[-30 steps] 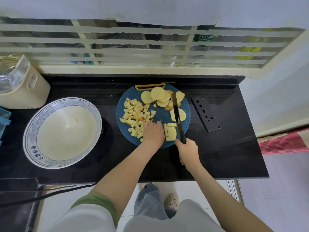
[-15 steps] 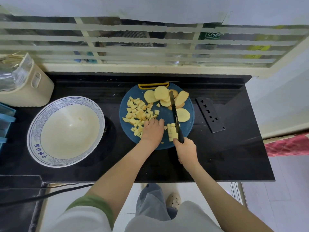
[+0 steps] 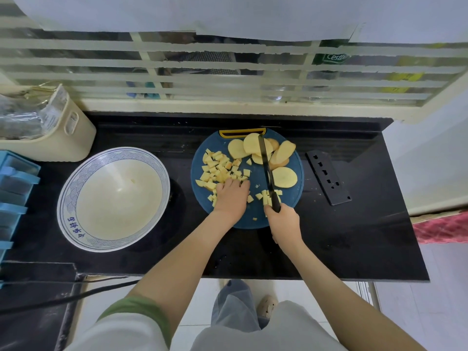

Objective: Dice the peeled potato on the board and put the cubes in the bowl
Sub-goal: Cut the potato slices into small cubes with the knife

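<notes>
Head view: dicing about halfway, nothing in the bowl yet

We look down on a round blue cutting board [image 3: 253, 222] at the centre of the frame, on a black counter [image 3: 342, 236]. Our right hand [image 3: 283, 221] grips the handle of a black knife [image 3: 266, 168]. Its blade runs up the board toward the top of the frame, and a small cluster of fresh-cut pieces [image 3: 264, 197] sits against it near the handle. Our left hand [image 3: 231, 196] lies palm down on the lower edge of the cube pile [image 3: 217, 168] at the board's left. We cannot tell whether its fingers close round any cubes or only rest on them.

By our reading, roughly half the potato is diced. Several round slices [image 3: 249, 148] are stacked uncut at the top of the board, and one more slice [image 3: 285, 177] lies flat to the right of the blade. These need cutting into strips and then cubes.

The blue-rimmed bowl [image 3: 66, 198] stands at centre left, just beside the board. It holds no cubes that we can make out, only a pale fleck, so the whole transfer is left to do.
</notes>
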